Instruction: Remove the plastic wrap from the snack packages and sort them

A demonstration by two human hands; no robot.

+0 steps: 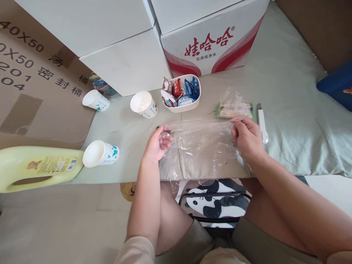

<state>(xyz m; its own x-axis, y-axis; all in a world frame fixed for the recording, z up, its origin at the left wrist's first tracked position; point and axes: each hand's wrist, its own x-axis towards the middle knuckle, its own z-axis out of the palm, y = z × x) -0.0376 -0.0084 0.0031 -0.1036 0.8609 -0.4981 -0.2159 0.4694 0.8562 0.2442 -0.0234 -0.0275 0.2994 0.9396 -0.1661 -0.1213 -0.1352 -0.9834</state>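
Observation:
A thin clear plastic bag point(198, 146) is stretched between my two hands above the front part of the cloth-covered surface. My left hand point(158, 143) has its fingers curled at the bag's left end, with some of the film over the fingertips. At the upper right corner, my right hand point(246, 136) pinches the film between thumb and fingers. Just beyond the right hand lies a green-edged packet point(235, 110) in crinkled clear wrapping. Beside that packet is a white utility knife point(262, 124) with its metal tip pointing away from me.
A white tub point(183, 108) holds several wrapped snacks. Paper cups stand at the left: one point(148, 110) near the tub, another point(103, 102) further back, a third point(110, 153) by a yellow jug point(60, 165) lying on its side. White cartons point(209, 47) line the back.

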